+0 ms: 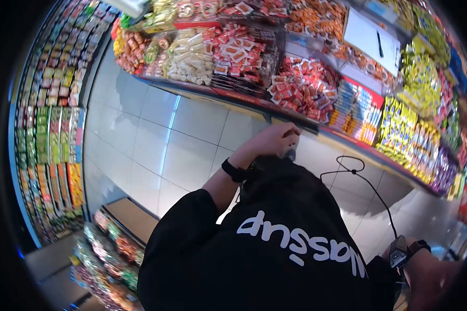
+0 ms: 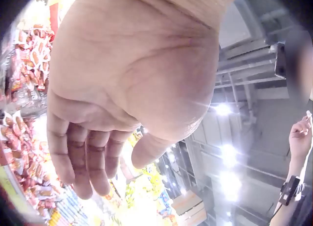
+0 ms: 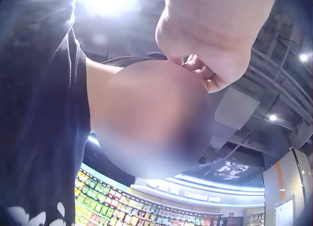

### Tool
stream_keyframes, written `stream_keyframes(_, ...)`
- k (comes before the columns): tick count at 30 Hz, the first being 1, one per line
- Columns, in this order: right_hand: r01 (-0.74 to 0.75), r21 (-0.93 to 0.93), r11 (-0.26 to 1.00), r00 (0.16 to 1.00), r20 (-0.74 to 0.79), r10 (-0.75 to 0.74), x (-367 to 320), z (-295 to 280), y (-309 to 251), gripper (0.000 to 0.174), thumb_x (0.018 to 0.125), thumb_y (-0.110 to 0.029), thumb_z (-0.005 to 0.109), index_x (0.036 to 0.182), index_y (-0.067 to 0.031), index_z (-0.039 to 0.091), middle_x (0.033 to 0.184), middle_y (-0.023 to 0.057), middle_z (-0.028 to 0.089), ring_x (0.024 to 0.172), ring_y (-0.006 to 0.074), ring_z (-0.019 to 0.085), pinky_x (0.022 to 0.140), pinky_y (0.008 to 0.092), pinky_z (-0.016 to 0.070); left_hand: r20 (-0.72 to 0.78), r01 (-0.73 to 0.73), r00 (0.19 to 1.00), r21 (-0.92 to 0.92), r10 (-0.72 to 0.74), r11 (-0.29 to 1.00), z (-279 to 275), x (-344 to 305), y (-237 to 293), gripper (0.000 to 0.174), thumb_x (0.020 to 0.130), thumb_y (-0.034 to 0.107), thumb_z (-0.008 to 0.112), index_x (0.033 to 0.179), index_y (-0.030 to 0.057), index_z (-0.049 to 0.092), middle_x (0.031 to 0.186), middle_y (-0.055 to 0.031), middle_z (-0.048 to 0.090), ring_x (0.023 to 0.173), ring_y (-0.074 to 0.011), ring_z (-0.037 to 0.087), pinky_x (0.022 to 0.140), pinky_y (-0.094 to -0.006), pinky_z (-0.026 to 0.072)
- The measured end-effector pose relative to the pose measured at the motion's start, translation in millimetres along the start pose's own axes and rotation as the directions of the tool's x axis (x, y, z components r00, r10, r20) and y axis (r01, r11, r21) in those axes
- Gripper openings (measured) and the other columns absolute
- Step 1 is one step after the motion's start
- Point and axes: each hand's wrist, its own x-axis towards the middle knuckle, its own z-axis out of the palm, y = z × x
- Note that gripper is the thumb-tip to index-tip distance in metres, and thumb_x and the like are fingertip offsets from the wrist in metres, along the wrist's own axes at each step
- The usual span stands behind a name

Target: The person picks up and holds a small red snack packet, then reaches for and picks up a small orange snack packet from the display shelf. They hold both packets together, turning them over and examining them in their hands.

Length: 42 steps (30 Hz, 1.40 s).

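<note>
In the head view my left hand (image 1: 284,136) hangs in front of the black shirt (image 1: 254,249), near the candy shelf's edge, fingers loosely bent. The left wrist view shows its palm (image 2: 132,74) bare, with relaxed fingers and nothing held. My right hand (image 3: 210,45) is raised beside the blurred head in the right wrist view, its fingers curled at the head's edge near a thin black strap (image 3: 129,58); whether they grip anything is unclear. At the lower right of the head view sits the right wrist's camera (image 1: 399,252), with the hand itself hard to make out.
Shelves hold red-wrapped candies (image 1: 306,85) and yellow packets (image 1: 399,122). A clipboard (image 1: 366,39) with a pen (image 1: 380,44) lies among them. A black cable (image 1: 376,194) loops over the tiled floor (image 1: 192,137). Packaged goods (image 1: 49,140) fill the left shelves; bagged sweets (image 1: 106,254) stand lower left.
</note>
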Motion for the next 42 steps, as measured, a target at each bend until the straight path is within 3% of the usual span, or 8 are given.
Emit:
stream_keyframes(5, -0.024, 0.429, 0.903, 0.993, 0.114, -0.027, 22, 66, 11, 0.041, 0.084, -0.039, 0.055, 0.097, 0.0, 0.057, 0.09, 0.0106, 0.062, 0.074, 0.018, 0.057, 0.065, 0.034, 0.0445, 0.088, 0.071, 0.993, 0.033, -0.073, 0.997, -30, 5, -12, 0.024, 0.094, 0.012, 0.052, 0.114, -0.0014, 0.057, 0.092, -0.0072, 0.066, 0.087, -0.0163, 0.062, 0.081, -0.0299, 0.0481)
stream_keyframes(25, -0.158, 0.776, 0.611, 0.957, 0.273, -0.1, 115, 182, 29, 0.031, 0.093, -0.016, 0.05, 0.116, 0.0057, 0.047, 0.103, 0.0139, 0.063, 0.073, 0.0166, 0.061, 0.065, 0.0299, 0.0453, 0.215, 0.109, 0.968, 0.104, -0.129, 0.989, -175, -6, -50, 0.025, 0.097, 0.016, 0.052, 0.116, -0.0005, 0.057, 0.094, -0.0089, 0.066, 0.089, -0.0156, 0.062, 0.082, -0.0295, 0.0488)
stream_keyframes(31, -0.31, 0.94, 0.139, 0.943, 0.323, -0.077, 105, 195, 95, 0.031, 0.096, -0.009, 0.049, 0.121, 0.0074, 0.045, 0.106, 0.0149, 0.063, 0.073, 0.0162, 0.062, 0.066, 0.0286, 0.0455, 0.209, 0.079, 0.972, 0.125, -0.104, 0.989, -182, -3, -46, 0.027, 0.097, 0.017, 0.052, 0.117, -0.0012, 0.056, 0.098, -0.0098, 0.065, 0.092, -0.016, 0.062, 0.084, -0.0296, 0.0484)
stream_keyframes(32, -0.33, 0.936, 0.121, 0.941, 0.317, 0.117, 98, 198, 110, 0.031, 0.096, -0.008, 0.048, 0.122, 0.0077, 0.044, 0.107, 0.015, 0.063, 0.073, 0.0161, 0.062, 0.066, 0.0284, 0.0455, 0.201, 0.079, 0.974, 0.138, -0.106, 0.987, -185, -3, -44, 0.027, 0.097, 0.017, 0.052, 0.117, -0.0013, 0.056, 0.097, -0.0097, 0.065, 0.093, -0.0161, 0.062, 0.084, -0.0296, 0.0483)
stream_keyframes(33, -0.463, 0.751, 0.471, 0.829, 0.179, 0.53, 101, 210, 122, 0.024, 0.097, -0.009, 0.049, 0.116, 0.004, 0.051, 0.101, 0.0102, 0.061, 0.076, 0.0147, 0.059, 0.068, 0.0271, 0.0457, 0.189, 0.082, 0.976, 0.149, -0.11, 0.985, -188, -3, -42, 0.028, 0.097, 0.017, 0.051, 0.117, -0.0015, 0.056, 0.096, -0.0097, 0.064, 0.093, -0.0162, 0.062, 0.084, -0.0296, 0.0483)
stream_keyframes(34, -0.658, 0.418, 0.626, 0.632, -0.145, 0.761, 97, 221, 140, 0.019, 0.097, -0.01, 0.05, 0.11, 0.0004, 0.058, 0.094, 0.0054, 0.058, 0.079, 0.0133, 0.056, 0.07, 0.0257, 0.0459, 0.187, 0.092, 0.975, 0.138, -0.117, 0.986, -191, -3, -41, 0.028, 0.097, 0.017, 0.051, 0.117, -0.0014, 0.056, 0.096, -0.0097, 0.065, 0.093, -0.0163, 0.062, 0.084, -0.0297, 0.0483)
stream_keyframes(39, -0.966, 0.114, 0.231, 0.233, 0.006, 0.972, -16, 278, 304, 0.028, 0.094, -0.025, 0.062, 0.112, -0.004, 0.061, 0.087, 0.003, 0.064, 0.08, 0.0089, 0.059, 0.071, 0.0252, 0.0472, 0.132, 0.171, 0.975, 0.073, -0.179, 0.983, -200, 0, -55, 0.028, 0.097, 0.017, 0.051, 0.117, -0.0014, 0.055, 0.096, -0.0094, 0.065, 0.093, -0.0168, 0.062, 0.084, -0.0297, 0.0485)
stream_keyframes(42, -0.941, -0.14, 0.309, 0.312, 0.003, 0.95, -69, 320, 388, 0.039, 0.084, -0.035, 0.07, 0.108, -0.0046, 0.064, 0.09, 0.0143, 0.068, 0.083, 0.0257, 0.068, 0.072, 0.0355, 0.0527, 0.082, 0.26, 0.961, 0.051, -0.264, 0.964, -197, 4, -56, 0.027, 0.098, 0.016, 0.05, 0.118, -0.0026, 0.055, 0.096, -0.0095, 0.065, 0.093, -0.0169, 0.062, 0.085, -0.0295, 0.0486)
